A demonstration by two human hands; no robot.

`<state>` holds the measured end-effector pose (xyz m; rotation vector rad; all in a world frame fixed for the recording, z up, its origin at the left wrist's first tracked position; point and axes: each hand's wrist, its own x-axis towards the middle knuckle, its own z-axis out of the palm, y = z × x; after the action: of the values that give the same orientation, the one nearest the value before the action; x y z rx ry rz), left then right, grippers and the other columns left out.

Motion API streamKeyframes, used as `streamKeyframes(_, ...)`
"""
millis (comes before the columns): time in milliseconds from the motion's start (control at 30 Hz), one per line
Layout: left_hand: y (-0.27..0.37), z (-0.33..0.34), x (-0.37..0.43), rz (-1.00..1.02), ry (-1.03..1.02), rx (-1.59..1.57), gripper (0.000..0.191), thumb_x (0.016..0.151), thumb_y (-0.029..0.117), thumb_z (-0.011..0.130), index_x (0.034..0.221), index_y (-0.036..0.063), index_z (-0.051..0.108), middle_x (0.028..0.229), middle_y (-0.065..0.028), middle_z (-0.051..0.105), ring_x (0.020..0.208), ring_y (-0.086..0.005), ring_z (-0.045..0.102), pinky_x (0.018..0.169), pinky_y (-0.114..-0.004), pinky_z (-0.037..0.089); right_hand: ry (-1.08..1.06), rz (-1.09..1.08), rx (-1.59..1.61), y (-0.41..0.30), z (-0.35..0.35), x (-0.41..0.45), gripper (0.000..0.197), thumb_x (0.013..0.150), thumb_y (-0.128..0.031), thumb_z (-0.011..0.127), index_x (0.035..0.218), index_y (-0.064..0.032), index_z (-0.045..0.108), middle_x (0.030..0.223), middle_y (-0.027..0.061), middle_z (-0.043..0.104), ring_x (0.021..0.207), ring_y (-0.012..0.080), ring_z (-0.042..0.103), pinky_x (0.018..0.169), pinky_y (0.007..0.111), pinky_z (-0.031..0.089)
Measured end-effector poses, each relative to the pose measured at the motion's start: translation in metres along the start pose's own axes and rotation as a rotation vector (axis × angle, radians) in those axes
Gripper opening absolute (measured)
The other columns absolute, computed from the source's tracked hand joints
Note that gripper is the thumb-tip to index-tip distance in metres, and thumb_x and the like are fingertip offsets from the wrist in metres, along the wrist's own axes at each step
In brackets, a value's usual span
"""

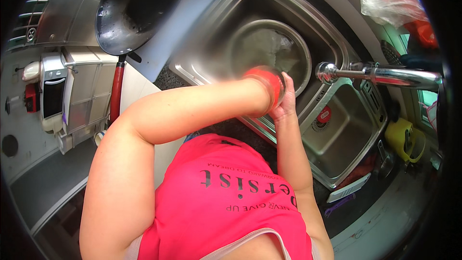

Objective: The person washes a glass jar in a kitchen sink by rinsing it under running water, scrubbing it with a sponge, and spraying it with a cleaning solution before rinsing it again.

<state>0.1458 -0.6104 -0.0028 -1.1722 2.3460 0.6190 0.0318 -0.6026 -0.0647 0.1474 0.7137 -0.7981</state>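
Observation:
My left hand is inside a clear, round-mouthed container (282, 90); the container's rim rings my left wrist, and a blurred red material (260, 73) shows there. The fingers of that hand are hidden. From the outer side, my right hand (287, 97) grips the container, with its thumb against the wall. Both hands are over the near edge of a large stainless steel sink (216, 43). Just beyond them a round metal basin (306, 50) sits in the sink with water in it.
A chrome faucet (397, 76) juts in from the right, above a smaller sink bowl (339, 133) with a red-topped strainer (323, 114). At left, a black wok (144, 14) with a red handle (116, 94) rests by a pale board (162, 43). A yellow holder (399, 139) stands at far right.

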Motion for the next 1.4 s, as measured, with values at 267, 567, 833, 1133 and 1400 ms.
streamKeyframes(267,-0.016,-0.013,-0.01,0.179,0.296,-0.373,0.036,0.078,0.013,0.06,0.113,0.008,0.062,0.1,-0.0151,0.063,0.097,-0.0339,0.06,0.085,-0.042,0.048,-0.163,-0.065,-0.089,-0.027,0.012,-0.017,0.05,0.091,-0.042,0.051,0.124,-0.0045,0.053,0.117,0.0116,0.062,0.105,0.0253,0.06,0.095,0.042,0.046)
streamKeyframes(567,-0.029,0.049,-0.018,0.331,0.521,0.02,0.03,0.095,0.032,0.042,0.112,0.0143,0.06,0.11,-0.0029,0.062,0.104,-0.025,0.056,0.086,-0.039,0.048,-0.227,0.063,-0.284,-0.024,0.0,-0.011,0.039,0.088,-0.029,0.059,0.118,-0.0046,0.056,0.111,0.0098,0.063,0.097,0.0234,0.063,0.089,0.038,0.05)
streamKeyframes(833,-0.016,0.003,-0.025,0.13,0.134,-0.595,0.027,0.085,0.021,0.061,0.111,0.0125,0.061,0.102,-0.0071,0.062,0.09,-0.0199,0.059,0.077,-0.033,0.048,-0.201,-0.074,-0.418,-0.026,-0.004,-0.011,0.044,0.086,-0.03,0.061,0.121,-0.0052,0.051,0.109,0.0098,0.061,0.093,0.0204,0.063,0.081,0.036,0.053)
streamKeyframes(1133,-0.02,0.046,-0.002,0.284,0.384,-0.353,0.025,0.082,0.022,0.058,0.105,0.016,0.064,0.117,-0.0083,0.058,0.104,-0.0276,0.057,0.089,-0.041,0.046,-0.086,0.032,-0.383,-0.021,-0.005,-0.012,0.039,0.086,-0.032,0.062,0.116,-0.0083,0.056,0.107,0.0087,0.064,0.096,0.0231,0.062,0.085,0.04,0.051)
streamKeyframes(1400,-0.012,0.013,-0.006,-0.023,0.401,-0.799,0.049,0.08,0.028,0.065,0.123,0.0093,0.053,0.126,-0.0144,0.053,0.115,-0.0331,0.052,0.097,-0.039,0.043,-0.171,-0.08,-0.209,-0.019,-0.007,-0.01,0.042,0.088,-0.03,0.059,0.121,-0.0062,0.052,0.11,0.0093,0.062,0.102,0.0227,0.06,0.091,0.038,0.049)
